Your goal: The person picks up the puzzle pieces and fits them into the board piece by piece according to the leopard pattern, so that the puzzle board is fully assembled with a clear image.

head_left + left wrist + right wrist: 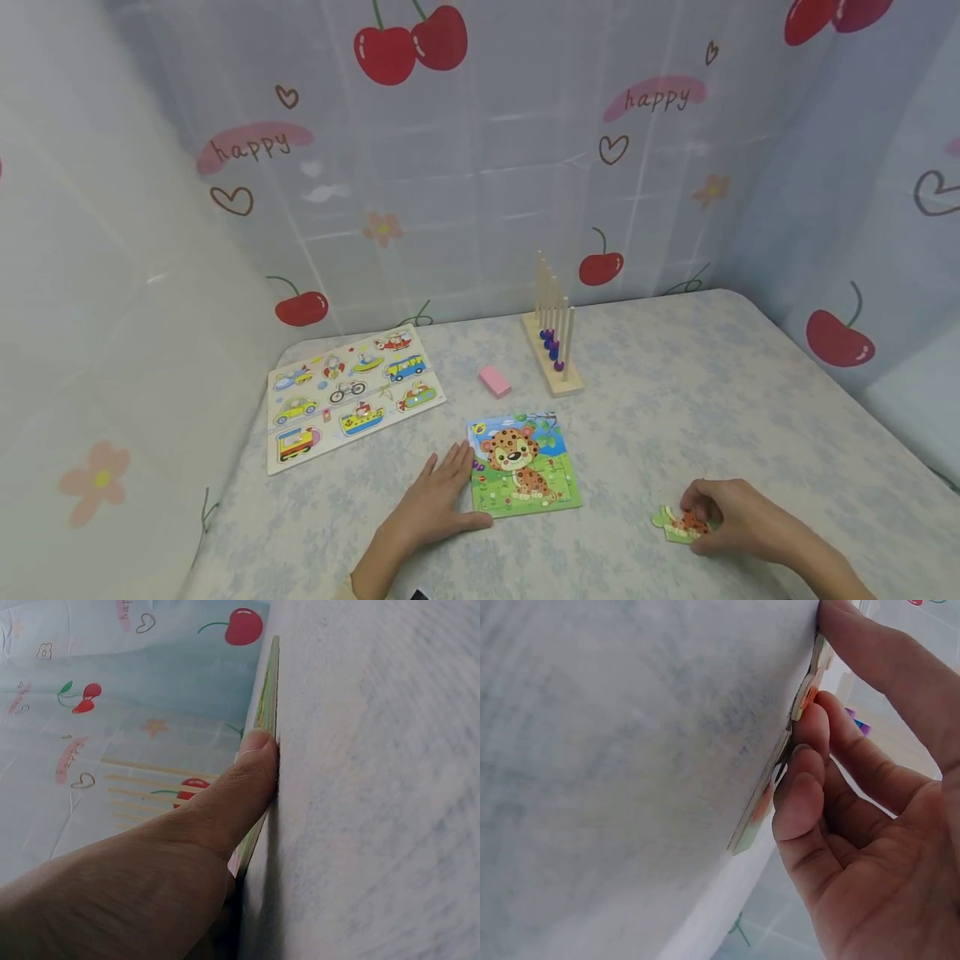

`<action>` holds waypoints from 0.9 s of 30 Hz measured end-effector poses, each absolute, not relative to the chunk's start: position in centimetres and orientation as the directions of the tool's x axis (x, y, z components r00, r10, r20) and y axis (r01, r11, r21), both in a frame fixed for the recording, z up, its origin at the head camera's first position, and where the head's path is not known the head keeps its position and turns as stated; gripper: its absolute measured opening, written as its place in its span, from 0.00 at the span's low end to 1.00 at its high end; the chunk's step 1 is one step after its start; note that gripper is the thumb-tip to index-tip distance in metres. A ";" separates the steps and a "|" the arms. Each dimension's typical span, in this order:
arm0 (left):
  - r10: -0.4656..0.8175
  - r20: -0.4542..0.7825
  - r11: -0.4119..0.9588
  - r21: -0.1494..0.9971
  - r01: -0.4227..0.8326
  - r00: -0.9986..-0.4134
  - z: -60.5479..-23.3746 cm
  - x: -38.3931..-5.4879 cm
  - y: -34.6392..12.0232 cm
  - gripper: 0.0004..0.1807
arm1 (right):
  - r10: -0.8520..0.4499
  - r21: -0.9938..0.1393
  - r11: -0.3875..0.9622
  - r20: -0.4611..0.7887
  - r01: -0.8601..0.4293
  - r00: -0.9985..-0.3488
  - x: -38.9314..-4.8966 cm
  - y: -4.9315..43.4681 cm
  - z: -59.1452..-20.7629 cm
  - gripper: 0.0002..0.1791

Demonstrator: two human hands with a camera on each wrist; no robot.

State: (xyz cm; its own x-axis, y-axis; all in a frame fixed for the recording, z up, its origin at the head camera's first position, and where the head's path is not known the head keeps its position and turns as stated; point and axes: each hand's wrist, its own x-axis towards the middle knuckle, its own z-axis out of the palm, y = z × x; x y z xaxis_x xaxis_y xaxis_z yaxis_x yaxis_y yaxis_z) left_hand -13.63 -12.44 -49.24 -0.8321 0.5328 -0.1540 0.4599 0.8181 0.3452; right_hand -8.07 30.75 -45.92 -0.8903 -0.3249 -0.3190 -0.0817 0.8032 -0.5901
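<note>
A leopard jigsaw puzzle (517,479) in a square board lies on the table. My left hand (435,500) rests along its left side, fingers straight, thumb extended at the lower left corner. In the left wrist view, the thumb (236,784) presses against the thin board edge (271,682). To the right of the board, my right hand (738,521) pinches joined puzzle pieces (678,527) with green and spotted orange print, low over the table. Seen edge-on in the right wrist view, the puzzle pieces (759,806) sit against the curled fingertips (799,806).
A white knob puzzle board (352,392) with vehicle pictures lies at the left. Behind the leopard puzzle is a pink block (495,381). A wooden peg stand (566,379) with upright rods and blue and purple beads stands behind. Cherry-print curtains (480,183) surround the table (660,392).
</note>
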 end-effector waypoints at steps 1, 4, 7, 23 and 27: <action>0.532 -0.156 0.818 0.346 0.458 -0.832 -49.2 -13.6 -12.4 0.58 | -0.337 -0.593 0.799 -0.307 -0.098 -0.890 -8.0 30.8 -45.9 0.21; 0.530 -0.159 0.821 0.344 0.457 -0.833 -49.2 -13.6 -12.4 0.58 | -0.341 -0.586 0.802 -0.295 -0.113 -0.892 -8.0 30.7 -45.9 0.21; 0.530 -0.159 0.822 0.338 0.458 -0.833 -49.2 -13.6 -12.4 0.58 | -0.334 -0.590 0.800 -0.292 -0.105 -0.896 -8.0 30.7 -45.7 0.21; 0.526 -0.170 0.822 0.353 0.447 -0.833 -49.3 -13.7 -12.4 0.59 | -0.370 -0.607 0.774 -0.203 -0.181 -0.907 -8.0 31.1 -45.0 0.23; 0.527 -0.173 0.820 0.362 0.444 -0.832 -49.4 -13.7 -12.4 0.59 | -0.359 -0.603 0.779 -0.207 -0.170 -0.910 -8.1 30.9 -45.1 0.24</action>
State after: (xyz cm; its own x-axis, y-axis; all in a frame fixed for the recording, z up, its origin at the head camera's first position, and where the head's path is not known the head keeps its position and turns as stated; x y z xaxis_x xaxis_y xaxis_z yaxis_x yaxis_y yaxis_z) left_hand -13.73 -12.38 -49.40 -0.8319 0.5272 -0.1731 0.4441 0.8196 0.3619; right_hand -8.11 30.95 -45.12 -0.9102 -0.3588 -0.2067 -0.1702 0.7792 -0.6032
